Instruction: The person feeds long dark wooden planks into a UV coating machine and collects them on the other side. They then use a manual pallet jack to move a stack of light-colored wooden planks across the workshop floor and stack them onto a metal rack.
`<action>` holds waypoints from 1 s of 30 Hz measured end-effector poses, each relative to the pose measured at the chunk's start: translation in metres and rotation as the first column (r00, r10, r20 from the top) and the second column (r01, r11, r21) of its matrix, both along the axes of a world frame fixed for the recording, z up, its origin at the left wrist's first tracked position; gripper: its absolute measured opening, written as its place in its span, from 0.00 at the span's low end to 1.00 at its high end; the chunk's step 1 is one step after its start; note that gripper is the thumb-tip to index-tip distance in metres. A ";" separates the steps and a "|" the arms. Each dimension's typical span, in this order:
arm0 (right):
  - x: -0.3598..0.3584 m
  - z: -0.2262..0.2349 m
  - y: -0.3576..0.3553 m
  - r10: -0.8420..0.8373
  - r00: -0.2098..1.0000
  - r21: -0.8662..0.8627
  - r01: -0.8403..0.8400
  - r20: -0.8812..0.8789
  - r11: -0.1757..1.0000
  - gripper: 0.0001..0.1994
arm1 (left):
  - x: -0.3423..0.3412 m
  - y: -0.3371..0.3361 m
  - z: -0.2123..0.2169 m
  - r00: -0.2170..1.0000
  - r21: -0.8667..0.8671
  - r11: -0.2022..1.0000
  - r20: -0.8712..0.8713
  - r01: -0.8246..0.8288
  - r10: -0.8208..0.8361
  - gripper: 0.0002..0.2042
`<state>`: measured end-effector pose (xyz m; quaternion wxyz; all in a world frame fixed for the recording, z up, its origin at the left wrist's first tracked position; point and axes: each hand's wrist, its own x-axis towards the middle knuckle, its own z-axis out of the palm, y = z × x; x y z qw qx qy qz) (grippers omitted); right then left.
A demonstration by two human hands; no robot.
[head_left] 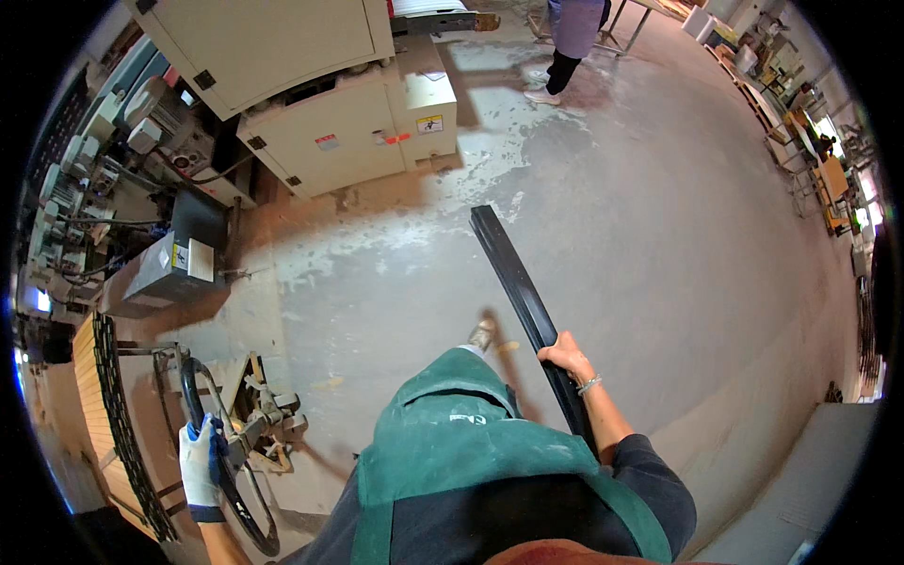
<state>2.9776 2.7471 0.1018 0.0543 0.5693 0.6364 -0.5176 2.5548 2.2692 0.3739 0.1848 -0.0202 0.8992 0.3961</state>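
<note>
At far left, the slats [94, 400] run into the dark rim. The gloved left hand [200, 471] grasps a loop handle [191, 388]. The bar [513, 278] slants over the floor [659, 245], its near end hidden by arm and apron [461, 466]; the bare right hand [567, 356] clasps it, some fingers hidden. Above, a person [576, 28] is cut off.

Scuffed, pale-patched grey floor [659, 207]
Boxy cream metal cabinet [330, 151] stands far left; black-handled grey metal trolley [250, 438] near left.
</note>
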 end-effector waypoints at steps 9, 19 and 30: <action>0.051 -0.037 0.161 0.109 0.994 0.039 -0.109 0.000 0.993 0.12 | 0.087 0.100 -0.028 0.996 -0.030 0.998 -0.069 -0.056 0.054 0.08; 0.125 -0.058 0.253 0.089 0.981 -0.056 -0.100 -0.170 0.993 0.11 | 0.230 0.209 -0.048 0.998 -0.059 0.997 -0.037 0.042 -0.045 0.13; 0.262 -0.076 0.376 0.250 0.956 -0.093 -0.266 -0.155 0.960 0.06 | 0.393 0.350 -0.042 0.998 -0.155 0.987 -0.035 0.045 -0.051 0.12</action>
